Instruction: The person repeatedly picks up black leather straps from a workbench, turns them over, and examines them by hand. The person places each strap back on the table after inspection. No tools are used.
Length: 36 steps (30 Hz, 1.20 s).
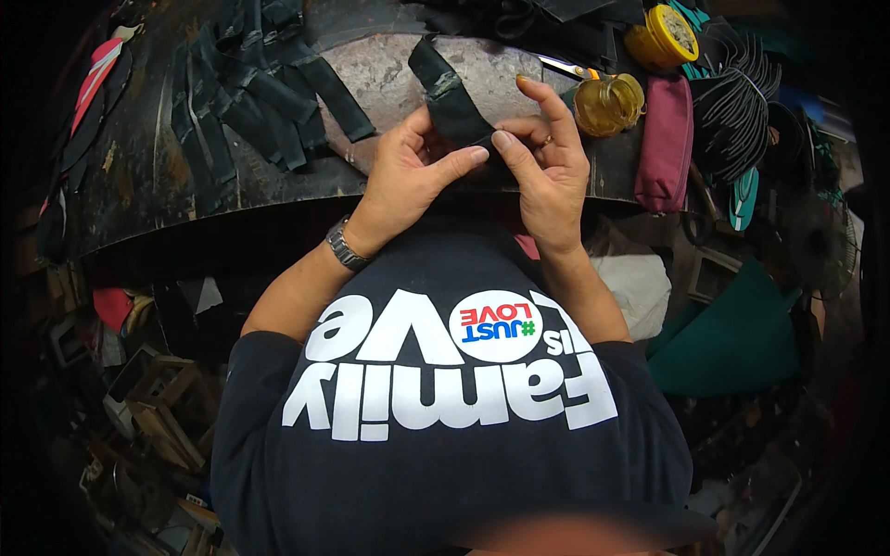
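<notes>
A short black strip of leather-like material [461,113], with a greyish-green worn patch near its middle, is held up over the table's front edge. My left hand [400,178] grips its lower left side, the thumb in front and the fingers behind it. At the strip's lower right corner, my right hand [553,181] pinches with the thumb; the index finger is raised, with a yellowish tip. Beyond the strip lies a pale, worn slab [371,79]. Several similar black strips [246,107] lie heaped to the left of my hands.
Right of the slab are orange-handled scissors [577,70], an amber glass jar [607,105] and a yellow tub [669,35]. A maroon pouch [665,139] overhangs the table edge beside a tied bundle of black strips [739,102]. Green sheeting [728,338] lies below at right.
</notes>
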{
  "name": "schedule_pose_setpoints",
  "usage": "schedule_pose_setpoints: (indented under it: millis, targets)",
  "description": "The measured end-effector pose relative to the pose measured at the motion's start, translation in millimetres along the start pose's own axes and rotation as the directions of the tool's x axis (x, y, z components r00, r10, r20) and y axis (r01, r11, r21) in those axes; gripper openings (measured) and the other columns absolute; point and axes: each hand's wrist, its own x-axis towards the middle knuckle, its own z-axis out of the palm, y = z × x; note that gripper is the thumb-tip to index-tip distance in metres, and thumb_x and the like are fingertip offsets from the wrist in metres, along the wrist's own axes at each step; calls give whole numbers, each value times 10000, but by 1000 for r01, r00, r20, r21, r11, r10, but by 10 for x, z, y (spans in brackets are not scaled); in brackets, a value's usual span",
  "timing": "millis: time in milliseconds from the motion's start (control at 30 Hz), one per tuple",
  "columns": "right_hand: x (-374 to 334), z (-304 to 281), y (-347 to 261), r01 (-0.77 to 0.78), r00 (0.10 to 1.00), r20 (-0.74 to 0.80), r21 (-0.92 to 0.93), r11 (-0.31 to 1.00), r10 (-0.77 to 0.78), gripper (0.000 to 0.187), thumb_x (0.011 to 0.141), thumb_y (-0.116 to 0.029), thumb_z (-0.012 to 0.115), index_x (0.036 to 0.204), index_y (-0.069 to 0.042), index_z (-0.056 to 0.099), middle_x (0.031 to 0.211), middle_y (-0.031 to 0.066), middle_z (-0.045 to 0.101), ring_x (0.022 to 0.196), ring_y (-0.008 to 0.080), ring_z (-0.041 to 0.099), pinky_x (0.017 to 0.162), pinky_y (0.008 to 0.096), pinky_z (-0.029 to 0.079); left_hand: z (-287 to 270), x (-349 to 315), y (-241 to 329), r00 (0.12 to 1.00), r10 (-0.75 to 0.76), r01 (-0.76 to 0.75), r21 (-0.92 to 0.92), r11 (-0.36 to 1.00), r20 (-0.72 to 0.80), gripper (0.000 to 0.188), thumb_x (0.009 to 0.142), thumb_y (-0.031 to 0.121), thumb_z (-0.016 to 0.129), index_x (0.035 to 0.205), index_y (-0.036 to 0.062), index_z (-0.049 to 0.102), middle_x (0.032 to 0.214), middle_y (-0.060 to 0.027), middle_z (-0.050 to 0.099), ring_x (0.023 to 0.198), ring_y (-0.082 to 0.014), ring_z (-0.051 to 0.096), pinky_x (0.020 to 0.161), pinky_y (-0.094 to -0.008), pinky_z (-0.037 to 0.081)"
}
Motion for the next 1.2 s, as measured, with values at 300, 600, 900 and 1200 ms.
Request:
schedule_pose_setpoints:
  millis: [300, 600, 900, 1200]
  targets:
    - [34, -18, 26, 273, 960, 32, -316, 909, -277, 542, 901, 55, 651, 1413, -61, 517, 917, 69, 716, 823, 78, 639, 773, 231, 508, -64, 71, 0, 989, -141, 146, -178, 973, 42, 355, 892, 49, 740, 1210, 3, 590, 1117, -73, 687, 964, -118, 674, 850, -249, 549]
    - [43, -35, 103, 257, 966, 98, -251, 933, -239, 569, 944, 82, 588, 1465, -20, 383, 983, 101, 678, 960, 124, 639, 911, 262, 494, -59, 72, -25, 989, -145, 148, -196, 970, 27, 452, 865, 9, 749, 1274, 26, 556, 1003, -15, 669, 865, -74, 646, 755, -203, 521]
    - [19, -43, 109, 107, 991, -78, -64, 992, -111, 488, 961, -30, 608, 1415, -36, 429, 1142, 108, 618, 1031, 151, 597, 931, 285, 485, -53, 56, 16, 985, -168, 154, -271, 950, -28, 522, 900, 14, 696, 1373, 69, 483, 1058, -18, 667, 909, -62, 622, 767, -207, 479]
    - [-31, 4, 60, 181, 982, 25, -404, 897, -187, 258, 863, -125, 756, 1076, 0, 686, 1199, 150, 561, 1062, 233, 597, 900, 326, 502, -38, 54, 8, 991, -127, 111, -280, 954, -41, 535, 915, 24, 678, 1395, 62, 445, 1083, -32, 666, 915, -65, 612, 773, -216, 476]
